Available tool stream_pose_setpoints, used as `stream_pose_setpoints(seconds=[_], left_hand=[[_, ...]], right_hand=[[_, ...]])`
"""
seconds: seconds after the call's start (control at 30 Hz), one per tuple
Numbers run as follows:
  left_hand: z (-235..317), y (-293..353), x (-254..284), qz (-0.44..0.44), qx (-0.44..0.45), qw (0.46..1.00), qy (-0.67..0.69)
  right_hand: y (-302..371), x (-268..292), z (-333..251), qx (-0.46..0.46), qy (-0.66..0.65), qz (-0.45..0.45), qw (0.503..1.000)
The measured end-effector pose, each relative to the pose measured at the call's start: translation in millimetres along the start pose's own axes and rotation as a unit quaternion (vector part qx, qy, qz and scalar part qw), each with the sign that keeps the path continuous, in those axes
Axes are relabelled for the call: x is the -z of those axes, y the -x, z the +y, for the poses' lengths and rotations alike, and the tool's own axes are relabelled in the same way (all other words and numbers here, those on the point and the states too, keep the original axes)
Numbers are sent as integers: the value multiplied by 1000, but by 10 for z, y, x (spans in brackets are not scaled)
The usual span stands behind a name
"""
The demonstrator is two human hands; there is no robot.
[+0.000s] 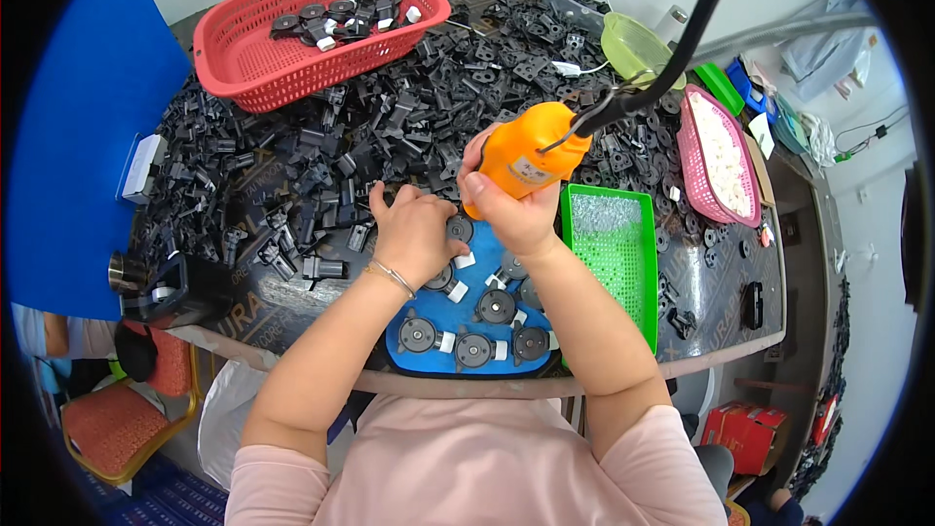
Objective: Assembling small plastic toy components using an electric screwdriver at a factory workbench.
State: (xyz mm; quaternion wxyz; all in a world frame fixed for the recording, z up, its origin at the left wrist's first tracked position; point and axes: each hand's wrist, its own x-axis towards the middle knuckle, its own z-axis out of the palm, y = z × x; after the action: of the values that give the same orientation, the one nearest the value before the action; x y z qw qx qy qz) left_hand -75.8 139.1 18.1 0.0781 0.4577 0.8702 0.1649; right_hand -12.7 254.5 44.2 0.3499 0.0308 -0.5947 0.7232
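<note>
My right hand (516, 214) is wrapped round an orange electric screwdriver (531, 148), which hangs from a thick black cable (672, 58). The tool points down at a round black plastic part (460, 228); its tip is hidden behind my hands. With bent fingers, my left hand (411, 234) steadies that part at the far edge of a blue mat (450, 312). Several similar round parts with white tabs lie on the mat nearer to me, among them one wheel-like black part (417, 334) at the left.
Loose black plastic parts (390, 117) are heaped across the table. A red basket (263, 88) with assembled parts stands far left. On the right are a green tray (651, 273) of small silvery pieces, a pink basket (703, 161) of white pieces and a light green strainer (633, 44).
</note>
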Motion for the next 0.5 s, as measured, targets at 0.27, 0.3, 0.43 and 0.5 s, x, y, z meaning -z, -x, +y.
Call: stream_pose_setpoints(seconds=[0.27, 0.3, 0.43, 0.5], left_hand=[[4, 27, -52, 6, -10, 1000, -11], [13, 37, -44, 3, -8, 1000, -11], [75, 72, -28, 4, -50, 998, 30], [194, 76, -34, -1, -82, 996, 29]], right_hand=[[-8, 82, -32, 12, -14, -21, 1000], [-2, 100, -79, 7, -22, -17, 1000], [138, 346, -285, 54, -34, -7, 998], [274, 486, -423, 37, -61, 40, 997]])
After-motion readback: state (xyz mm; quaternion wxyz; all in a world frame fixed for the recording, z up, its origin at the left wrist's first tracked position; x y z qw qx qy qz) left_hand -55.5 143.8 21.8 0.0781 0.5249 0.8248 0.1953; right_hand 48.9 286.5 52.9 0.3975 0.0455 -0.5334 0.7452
